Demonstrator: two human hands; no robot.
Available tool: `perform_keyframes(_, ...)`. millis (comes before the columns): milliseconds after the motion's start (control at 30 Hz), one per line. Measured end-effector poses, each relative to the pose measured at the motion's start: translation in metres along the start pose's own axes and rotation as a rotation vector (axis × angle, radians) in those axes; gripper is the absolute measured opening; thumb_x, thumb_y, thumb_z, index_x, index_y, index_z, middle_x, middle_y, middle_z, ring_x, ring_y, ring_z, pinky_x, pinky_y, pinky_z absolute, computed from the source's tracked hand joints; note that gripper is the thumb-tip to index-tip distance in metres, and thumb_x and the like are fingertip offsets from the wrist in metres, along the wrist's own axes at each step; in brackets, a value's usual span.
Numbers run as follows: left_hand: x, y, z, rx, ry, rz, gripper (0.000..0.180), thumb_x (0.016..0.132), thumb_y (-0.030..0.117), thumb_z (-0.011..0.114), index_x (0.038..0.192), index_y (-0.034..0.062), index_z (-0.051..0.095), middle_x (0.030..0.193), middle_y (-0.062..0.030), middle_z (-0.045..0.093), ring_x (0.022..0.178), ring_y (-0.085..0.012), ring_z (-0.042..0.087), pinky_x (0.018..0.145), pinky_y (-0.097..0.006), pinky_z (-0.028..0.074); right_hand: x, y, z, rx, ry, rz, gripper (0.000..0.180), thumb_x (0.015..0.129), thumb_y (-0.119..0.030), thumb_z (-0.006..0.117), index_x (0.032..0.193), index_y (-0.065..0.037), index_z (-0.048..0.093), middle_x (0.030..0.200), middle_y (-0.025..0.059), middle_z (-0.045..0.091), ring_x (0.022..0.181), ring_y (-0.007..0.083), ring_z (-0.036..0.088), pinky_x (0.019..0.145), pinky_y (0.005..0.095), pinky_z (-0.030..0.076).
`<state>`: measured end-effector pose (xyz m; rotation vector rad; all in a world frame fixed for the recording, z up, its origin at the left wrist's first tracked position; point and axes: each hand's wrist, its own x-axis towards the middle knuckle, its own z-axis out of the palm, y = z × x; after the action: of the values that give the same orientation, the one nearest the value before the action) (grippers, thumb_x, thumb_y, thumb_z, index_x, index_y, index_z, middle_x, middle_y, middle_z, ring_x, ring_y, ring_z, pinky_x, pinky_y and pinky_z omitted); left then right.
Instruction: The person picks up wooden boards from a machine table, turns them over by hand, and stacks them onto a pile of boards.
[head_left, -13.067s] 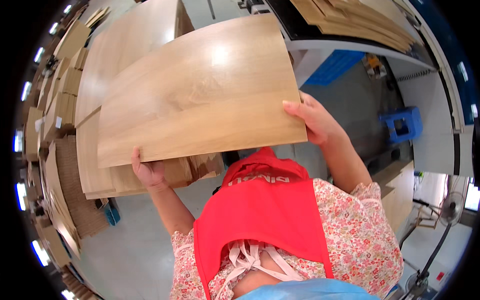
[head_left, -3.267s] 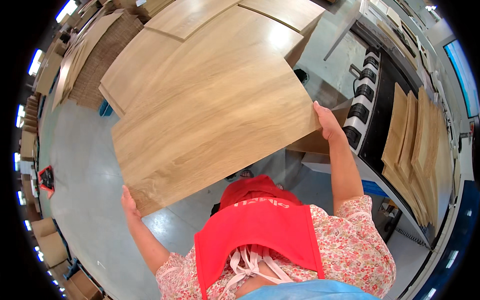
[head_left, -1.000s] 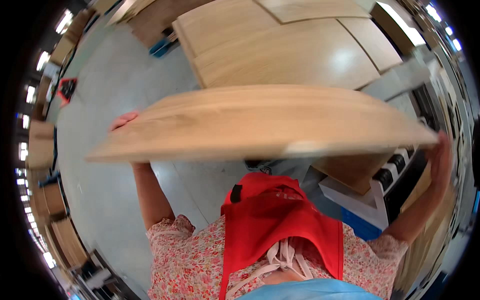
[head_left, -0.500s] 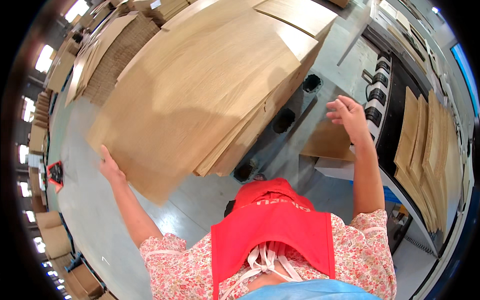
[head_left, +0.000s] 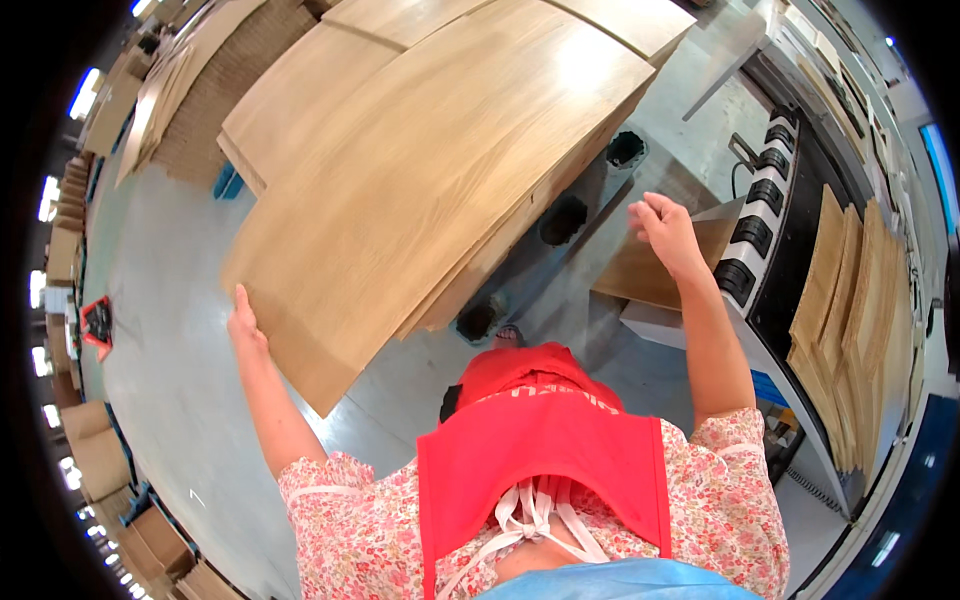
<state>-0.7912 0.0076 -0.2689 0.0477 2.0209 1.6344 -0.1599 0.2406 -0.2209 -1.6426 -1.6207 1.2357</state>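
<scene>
My left hand (head_left: 246, 322) grips the near left edge of a large wood-grain board (head_left: 420, 190), its thumb along the top face. That board lies askew on a stack of similar boards (head_left: 300, 85), its near corner jutting out past the stack over the floor. In the air right of the stack, my right hand (head_left: 664, 230) has its fingers curled in, and nothing shows in it. The undersides of the left hand's fingers are hidden by the board.
A dark pallet (head_left: 565, 220) with round holes supports the stack. To the right, a machine table with black rollers (head_left: 752, 234) carries several narrow panels (head_left: 850, 330). A brown board (head_left: 665, 265) lies low between them. Stacked cardboard (head_left: 205, 100) stands at the far left.
The gripped board has shifted right and away from me, uncovering more boards at the stack's left. My left hand has moved slightly right with it. My right hand has moved slightly left, fingers more curled.
</scene>
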Motion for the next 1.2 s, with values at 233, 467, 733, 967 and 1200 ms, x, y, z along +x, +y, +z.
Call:
perform_keyframes(233, -0.020, 0.004, -0.023, 0.261, -0.107, 0.090, 0.071, 0.089, 0.043, 0.059, 0.132, -0.0082, 0.037, 0.130, -0.0201, 0.048, 0.116, -0.0293, 0.051, 0.096, -0.041, 0.043, 0.085, -0.031, 0.036, -0.462, 0.202, -0.496, 0.036, 0.090, -0.024, 0.056, 0.113, 0.004, 0.057, 0.118, 0.0234, 0.056, 0.110, 0.0352, 0.053, 0.091, 0.0373, 0.043)
perform_keyframes(467, -0.174, -0.030, 0.023, 1.163, 0.174, 0.723, 0.065, 0.091, 0.039, 0.053, 0.138, -0.0001, 0.031, 0.139, -0.0282, 0.032, 0.126, -0.0434, 0.033, 0.104, -0.049, 0.030, 0.117, -0.030, 0.100, -0.913, 0.433, -0.701, 0.045, 0.092, -0.034, 0.048, 0.125, -0.003, 0.049, 0.142, 0.0186, 0.037, 0.133, 0.0354, 0.030, 0.107, 0.0498, 0.024)
perform_keyframes(733, -0.228, -0.043, 0.015, 1.053, 0.204, 0.712, 0.064, 0.091, 0.037, 0.054, 0.139, 0.0018, 0.030, 0.142, -0.0253, 0.029, 0.127, -0.0425, 0.032, 0.104, -0.049, 0.030, -0.002, -0.057, 0.173, -0.779, 0.094, -1.006, 0.042, 0.086, -0.030, 0.053, 0.119, -0.004, 0.053, 0.145, 0.0170, 0.034, 0.136, 0.0328, 0.027, 0.108, 0.0541, 0.017)
perform_keyframes(967, -0.218, -0.051, 0.012, 0.865, 0.325, 0.585, 0.067, 0.091, 0.036, 0.053, 0.139, -0.0031, 0.025, 0.143, -0.0241, 0.030, 0.132, -0.0382, 0.031, 0.105, -0.044, 0.031, 0.102, -0.052, 0.109, -0.923, 0.349, -0.723, 0.044, 0.086, -0.035, 0.053, 0.113, -0.001, 0.057, 0.134, 0.0213, 0.044, 0.126, 0.0351, 0.038, 0.102, 0.0510, 0.029)
perform_keyframes(1200, -0.169, -0.036, -0.015, 0.692, 0.097, 0.374, 0.063, 0.094, 0.037, 0.048, 0.135, -0.0066, 0.030, 0.128, -0.0290, 0.046, 0.120, -0.0396, 0.046, 0.099, -0.041, 0.037, 0.174, -0.025, 0.020, -0.745, 0.215, -0.385, 0.038, 0.083, -0.031, 0.056, 0.082, 0.007, 0.064, 0.071, 0.0225, 0.063, 0.072, 0.0369, 0.062, 0.066, 0.0437, 0.048)
